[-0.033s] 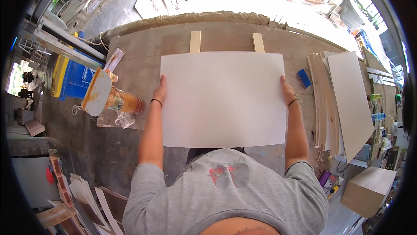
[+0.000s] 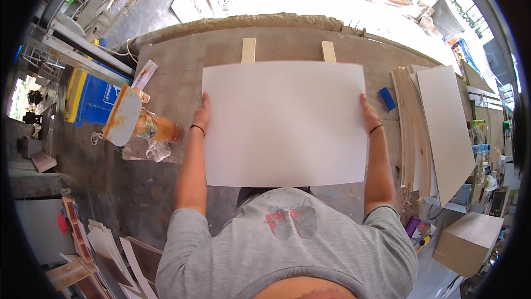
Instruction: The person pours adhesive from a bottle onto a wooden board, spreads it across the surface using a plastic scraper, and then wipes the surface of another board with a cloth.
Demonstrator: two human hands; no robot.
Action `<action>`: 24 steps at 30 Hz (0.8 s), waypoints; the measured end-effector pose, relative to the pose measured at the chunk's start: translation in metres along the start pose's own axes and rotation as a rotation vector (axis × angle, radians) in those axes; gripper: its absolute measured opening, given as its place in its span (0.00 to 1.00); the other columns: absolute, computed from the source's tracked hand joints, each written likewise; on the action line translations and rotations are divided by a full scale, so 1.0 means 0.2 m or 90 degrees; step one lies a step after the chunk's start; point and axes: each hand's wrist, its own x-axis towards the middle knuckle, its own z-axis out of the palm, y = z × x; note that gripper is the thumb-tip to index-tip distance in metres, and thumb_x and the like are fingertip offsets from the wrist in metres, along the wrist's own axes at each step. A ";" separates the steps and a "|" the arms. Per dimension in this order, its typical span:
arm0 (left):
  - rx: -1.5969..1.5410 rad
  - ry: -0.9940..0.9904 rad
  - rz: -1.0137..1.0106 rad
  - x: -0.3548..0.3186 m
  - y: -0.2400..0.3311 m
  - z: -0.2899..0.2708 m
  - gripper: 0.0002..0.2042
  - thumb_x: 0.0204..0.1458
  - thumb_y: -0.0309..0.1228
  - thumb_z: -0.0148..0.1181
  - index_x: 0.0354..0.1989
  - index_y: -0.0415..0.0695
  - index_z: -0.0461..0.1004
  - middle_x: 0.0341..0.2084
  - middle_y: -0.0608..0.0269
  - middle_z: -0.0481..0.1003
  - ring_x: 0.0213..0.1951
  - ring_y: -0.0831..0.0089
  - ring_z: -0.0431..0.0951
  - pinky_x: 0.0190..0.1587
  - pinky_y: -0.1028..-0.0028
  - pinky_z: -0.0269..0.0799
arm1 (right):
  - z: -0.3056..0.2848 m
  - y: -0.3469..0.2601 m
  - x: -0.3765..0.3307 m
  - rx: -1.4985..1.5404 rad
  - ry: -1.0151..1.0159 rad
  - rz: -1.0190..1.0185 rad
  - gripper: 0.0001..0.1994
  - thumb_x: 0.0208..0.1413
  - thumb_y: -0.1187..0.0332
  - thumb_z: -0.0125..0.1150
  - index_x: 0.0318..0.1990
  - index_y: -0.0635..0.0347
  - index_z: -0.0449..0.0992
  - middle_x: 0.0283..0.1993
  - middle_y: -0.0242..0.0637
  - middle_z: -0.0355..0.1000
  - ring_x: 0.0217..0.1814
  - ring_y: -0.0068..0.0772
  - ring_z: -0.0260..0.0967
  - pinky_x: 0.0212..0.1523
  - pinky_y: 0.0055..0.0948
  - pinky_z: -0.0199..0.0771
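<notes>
Watching the left hand (image 2: 202, 113) and right hand (image 2: 371, 116), we are seeing both gripping a large white board (image 2: 285, 125) by its opposite side edges. Fingers are closing only as far as the board's edge allows; thumbs are showing along the sides, the rest are hiding underneath. The board is lying roughly level in front of the torso, its far edge reaching over the counter (image 2: 188, 55). Two pale strips, left strip (image 2: 248, 50) and right strip (image 2: 328, 52), are poking out beyond that edge; whether the board is resting on them, we cannot tell.

Progress: we are judging the taking-up as done, the letting-go as remaining. We are finding no marks or fixings on the upper face. More panels (image 2: 412, 133) are standing to the right, past a blue block (image 2: 386, 100).
</notes>
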 end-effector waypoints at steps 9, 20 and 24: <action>-0.282 0.238 0.357 -0.24 0.75 -0.22 0.35 0.58 0.60 0.32 0.33 0.33 0.69 0.26 0.62 0.69 0.30 0.74 0.66 0.35 0.74 0.64 | -0.26 -0.63 -0.02 0.419 0.031 -0.335 0.40 0.61 0.38 0.32 0.66 0.67 0.50 0.68 0.42 0.49 0.69 0.35 0.46 0.68 0.30 0.43; -0.130 0.567 0.716 -0.05 0.50 -0.14 0.22 0.64 0.45 0.32 0.36 0.37 0.65 0.31 0.63 0.70 0.35 0.72 0.70 0.40 0.68 0.67 | -0.15 -0.47 -0.03 0.577 0.120 -0.459 0.28 0.64 0.49 0.36 0.63 0.61 0.56 0.63 0.37 0.58 0.65 0.36 0.53 0.65 0.32 0.51; -0.611 0.200 0.535 -0.31 0.39 -0.10 0.37 0.57 0.61 0.29 0.64 0.42 0.50 0.59 0.58 0.59 0.60 0.65 0.60 0.62 0.62 0.54 | -0.19 -0.34 -0.14 0.599 0.067 -0.493 0.28 0.64 0.50 0.36 0.64 0.58 0.54 0.64 0.35 0.57 0.66 0.35 0.52 0.65 0.35 0.51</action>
